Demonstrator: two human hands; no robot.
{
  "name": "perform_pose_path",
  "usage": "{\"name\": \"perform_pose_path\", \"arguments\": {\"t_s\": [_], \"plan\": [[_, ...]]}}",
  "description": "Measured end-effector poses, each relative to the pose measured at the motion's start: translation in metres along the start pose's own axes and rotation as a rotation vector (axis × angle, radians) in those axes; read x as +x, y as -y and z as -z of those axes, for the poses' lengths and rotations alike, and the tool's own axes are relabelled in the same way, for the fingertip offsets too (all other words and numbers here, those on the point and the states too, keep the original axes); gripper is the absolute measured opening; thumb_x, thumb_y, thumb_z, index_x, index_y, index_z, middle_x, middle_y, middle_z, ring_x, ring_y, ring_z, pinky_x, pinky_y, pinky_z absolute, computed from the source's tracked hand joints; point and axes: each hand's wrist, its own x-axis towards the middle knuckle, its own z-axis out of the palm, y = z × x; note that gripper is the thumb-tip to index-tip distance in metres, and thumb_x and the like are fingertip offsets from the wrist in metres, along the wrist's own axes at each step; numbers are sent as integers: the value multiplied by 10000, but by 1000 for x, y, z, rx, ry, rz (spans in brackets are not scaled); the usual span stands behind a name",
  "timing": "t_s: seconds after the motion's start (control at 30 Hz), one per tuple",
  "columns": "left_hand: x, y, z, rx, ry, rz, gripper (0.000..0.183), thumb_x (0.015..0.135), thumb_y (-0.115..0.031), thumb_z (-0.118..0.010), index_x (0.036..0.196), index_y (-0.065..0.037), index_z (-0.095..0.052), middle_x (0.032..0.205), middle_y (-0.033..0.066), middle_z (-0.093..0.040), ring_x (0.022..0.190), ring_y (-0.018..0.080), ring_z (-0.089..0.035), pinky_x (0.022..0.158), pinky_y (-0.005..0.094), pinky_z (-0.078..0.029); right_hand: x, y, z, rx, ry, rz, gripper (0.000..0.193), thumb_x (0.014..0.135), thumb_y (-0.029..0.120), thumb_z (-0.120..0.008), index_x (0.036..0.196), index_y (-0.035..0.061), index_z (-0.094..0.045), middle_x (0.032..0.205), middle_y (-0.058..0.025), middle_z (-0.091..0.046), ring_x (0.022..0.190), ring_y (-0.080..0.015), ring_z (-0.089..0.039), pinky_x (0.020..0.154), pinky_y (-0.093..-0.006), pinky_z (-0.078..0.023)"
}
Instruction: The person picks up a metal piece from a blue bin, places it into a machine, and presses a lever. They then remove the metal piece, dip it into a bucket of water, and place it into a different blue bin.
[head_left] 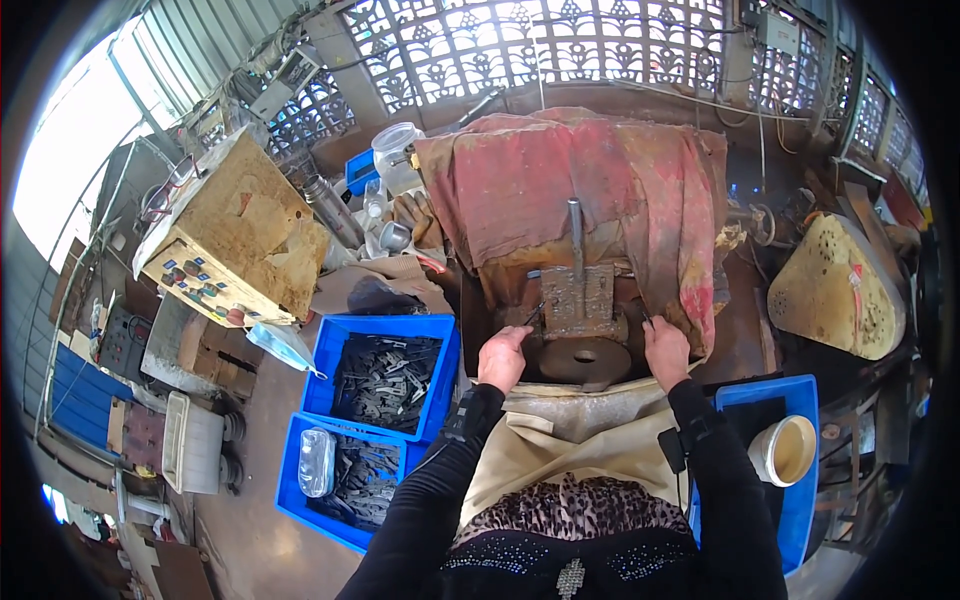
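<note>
Nearest the head camera, at six o'clock, is your leopard-print garment (575,512). Beyond it, your left hand (503,358) has its fingers pinched around a slim dark strip (537,314), at ten o'clock from the ring-shaped disc (563,362). Your right hand (667,350) curls by a thin dark piece (643,310) at one o'clock; whether it grips cannot be told. Both look light, stiff and possibly oily; pinch near ends. The pitted metal block (560,297) limits you at twelve; room seems freer toward the blue crate (446,385) at nine.

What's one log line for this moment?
Left hand: holding thin dark piece | right hand: holding another thin dark piece | between: round brown metal disc
</note>
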Motion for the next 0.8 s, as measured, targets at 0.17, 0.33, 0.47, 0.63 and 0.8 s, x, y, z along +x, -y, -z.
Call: {"name": "perform_pose_path", "arguments": {"t_s": [0.17, 0.33, 0.47, 0.63, 0.8], "plan": [[0, -1, 0, 0, 5, 7, 392, 713, 89, -507, 1027, -62, -686, 966, 167, -660, 922, 360, -627, 809, 391, -516, 0, -1, 0, 7, -8, 8, 191, 912, 208, -576, 833, 35, -558, 785, -194, -643, 754, -398, -629, 646, -490, -498], [-2, -3, 0, 2, 5, 6, 396, 711, 92, -506, 1030, -61, -685, 971, 167, -660, 925, 360, -626, 812, 391, -516, -2, -1, 1, 8, 1, -10, 195, 917, 216, -574, 842, 37, -561, 785, -198, -641, 757, -405, -624, 651, -497, -493], [-4, -4, 1, -2, -15, -6, 396, 711, 92, -503, 1025, -64, -687, 963, 168, -657, 914, 366, -624, 800, 398, -515, -3, -3, 1, 36, 4, -34, 207, 923, 237, -576, 857, 42, -565, 775, -216, -627, 762, -430, -609, 655, -517, -478], [-4, -1, -4, -21, 10, 4, 344, 757, 60, -509, 1009, -96, -683, 933, 148, -649, 897, 360, -619, 774, 421, -512, 5, -9, -1, 53, -3, -76, 228, 923, 265, -576, 865, 44, -577, 761, -225, -624, 750, -448, -605, 643, -531, -473], [3, 5, -2, 16, -43, -24, 348, 740, 64, -511, 997, -96, -683, 923, 150, -649, 899, 358, -621, 779, 417, -513, 50, 18, 1, 276, -178, 44, 263, 904, 309, -613, 1001, 66, -639, 784, -235, -641, 752, -443, -618, 643, -505, -494]]}}
